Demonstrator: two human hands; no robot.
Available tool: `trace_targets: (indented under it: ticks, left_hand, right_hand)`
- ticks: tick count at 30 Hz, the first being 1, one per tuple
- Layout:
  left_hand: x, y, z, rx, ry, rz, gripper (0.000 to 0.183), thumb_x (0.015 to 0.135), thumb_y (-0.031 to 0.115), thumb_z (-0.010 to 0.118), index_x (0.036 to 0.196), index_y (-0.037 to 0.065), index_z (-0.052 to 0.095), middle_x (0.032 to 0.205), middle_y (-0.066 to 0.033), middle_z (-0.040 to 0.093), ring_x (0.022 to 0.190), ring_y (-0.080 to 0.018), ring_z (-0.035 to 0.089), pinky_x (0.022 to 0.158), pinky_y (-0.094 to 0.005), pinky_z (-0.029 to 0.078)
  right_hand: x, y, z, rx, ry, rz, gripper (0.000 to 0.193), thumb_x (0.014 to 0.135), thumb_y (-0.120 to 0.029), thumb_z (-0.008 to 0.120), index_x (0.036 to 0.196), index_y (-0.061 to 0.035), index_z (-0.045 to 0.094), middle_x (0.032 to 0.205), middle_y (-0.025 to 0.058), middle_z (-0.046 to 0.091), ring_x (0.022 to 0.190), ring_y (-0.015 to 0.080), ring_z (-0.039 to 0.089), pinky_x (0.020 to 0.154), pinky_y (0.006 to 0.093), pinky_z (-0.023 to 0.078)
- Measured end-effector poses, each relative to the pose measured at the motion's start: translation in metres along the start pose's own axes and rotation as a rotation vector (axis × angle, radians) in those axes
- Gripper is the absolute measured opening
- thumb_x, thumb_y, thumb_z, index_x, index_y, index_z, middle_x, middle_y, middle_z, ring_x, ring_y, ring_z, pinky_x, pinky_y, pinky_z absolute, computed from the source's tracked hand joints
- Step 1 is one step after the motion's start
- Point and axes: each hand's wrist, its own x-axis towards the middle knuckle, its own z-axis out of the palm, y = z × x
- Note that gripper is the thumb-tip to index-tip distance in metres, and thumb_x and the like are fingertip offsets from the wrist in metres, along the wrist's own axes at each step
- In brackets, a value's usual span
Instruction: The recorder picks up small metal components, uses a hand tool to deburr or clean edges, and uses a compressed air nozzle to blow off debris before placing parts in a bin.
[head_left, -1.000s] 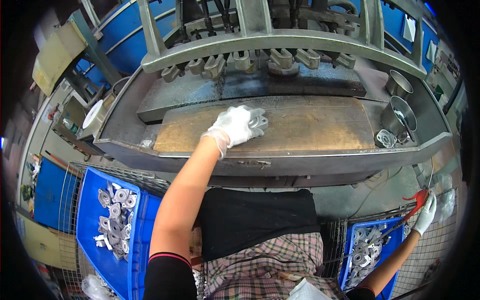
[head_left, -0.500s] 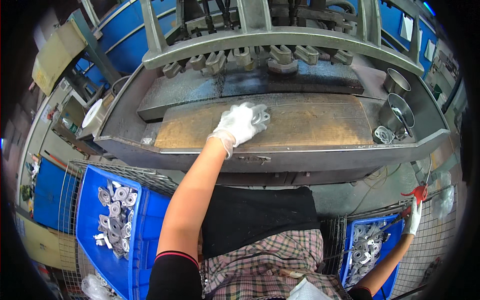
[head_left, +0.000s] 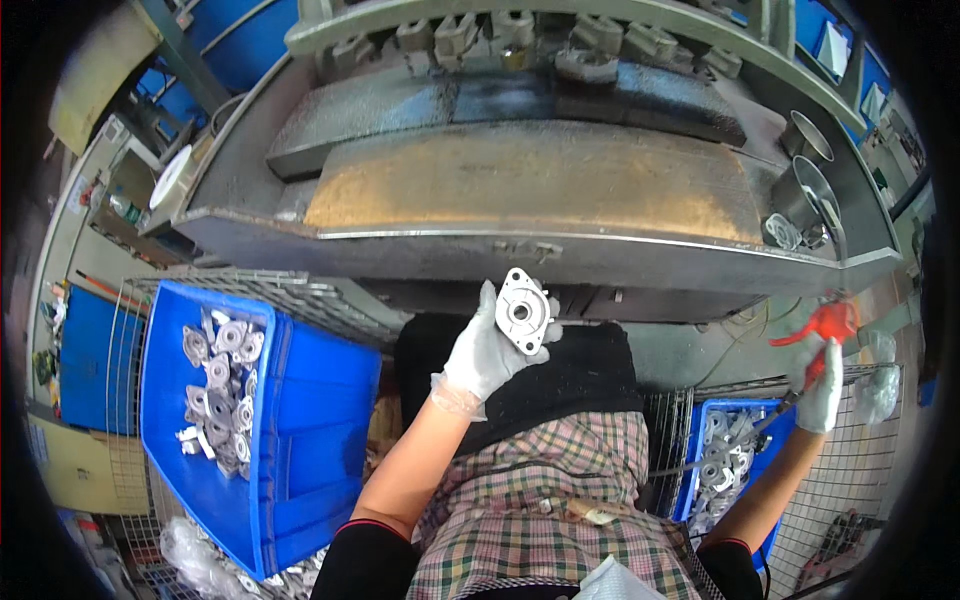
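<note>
My left hand [head_left: 480, 357], in a whitish glove, is turned palm up in front of the bench's front edge. Its fingers cradle a silver cast metal flange [head_left: 531, 326] with a round centre hole and a smaller hole at each end. Off to the right, my gloved right hand [head_left: 821, 392] is wrapped round the grip of a red trigger gun [head_left: 830, 321], likely an air blow gun, with a dark hose below. The gun is level with the bench's right front corner, and its nozzle is hard to make out.
A brown board [head_left: 530, 185] lies on the metal bench. Two metal cups [head_left: 806, 192] and another casting [head_left: 782, 232] sit at its right end. Blue crates of castings stand left [head_left: 318, 400] and right [head_left: 716, 407], beside wire mesh. Machine clamps [head_left: 455, 38] hang behind.
My left hand has come back from the board toward my body, turning over so the flange faces up. The right hand still grips the red gun. The whole view has shifted, the bench appearing higher.
</note>
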Motion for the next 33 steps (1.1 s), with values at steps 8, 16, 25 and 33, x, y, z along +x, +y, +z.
trace_targets:
  ticks: [8,16,25,33]
  left_hand:
    - [-0.005,-0.010,-0.138,-0.186,0.302,0.110,0.062,0.098,0.061,0.034,0.120,0.008,0.058,0.110,-0.0125,0.063,0.098,-0.0336,0.059,0.082,-0.0438,0.049]
    - [0.013,-0.022,-0.262,-0.137,0.346,0.246,0.058,0.097,0.061,0.035,0.123,0.014,0.058,0.118,-0.0095,0.062,0.110,-0.0327,0.055,0.097,-0.0473,0.041]
    - [0.022,-0.033,-0.318,0.476,0.108,0.462,0.053,0.100,0.049,0.028,0.145,0.024,0.041,0.151,-0.0017,0.040,0.143,-0.0234,0.028,0.115,-0.0516,0.021]
    - [0.022,-0.032,-0.293,0.636,-0.027,0.512,0.050,0.100,0.046,0.032,0.141,0.023,0.047,0.148,0.0001,0.044,0.141,-0.0241,0.034,0.112,-0.0552,0.027]
  right_hand:
    - [-0.021,0.043,0.211,-0.657,-0.607,0.191,0.030,0.095,-0.027,0.058,0.115,-0.0063,0.063,0.082,0.0002,0.064,0.068,0.0085,0.057,0.063,0.0255,0.046]
    - [-0.036,0.098,0.292,-1.425,-0.887,0.078,0.047,0.093,-0.052,0.048,0.123,-0.0172,0.057,0.099,0.0216,0.069,0.094,0.0431,0.065,0.084,0.0475,0.051]
    - [-0.036,0.098,0.322,-1.534,-0.963,0.033,0.041,0.094,-0.047,0.046,0.113,-0.0133,0.057,0.097,0.0191,0.069,0.090,0.0398,0.066,0.082,0.0478,0.051]
    - [-0.037,0.089,0.335,-1.573,-1.016,0.044,0.041,0.094,-0.044,0.045,0.114,-0.0104,0.057,0.101,0.0171,0.069,0.093,0.0367,0.066,0.083,0.0459,0.051]
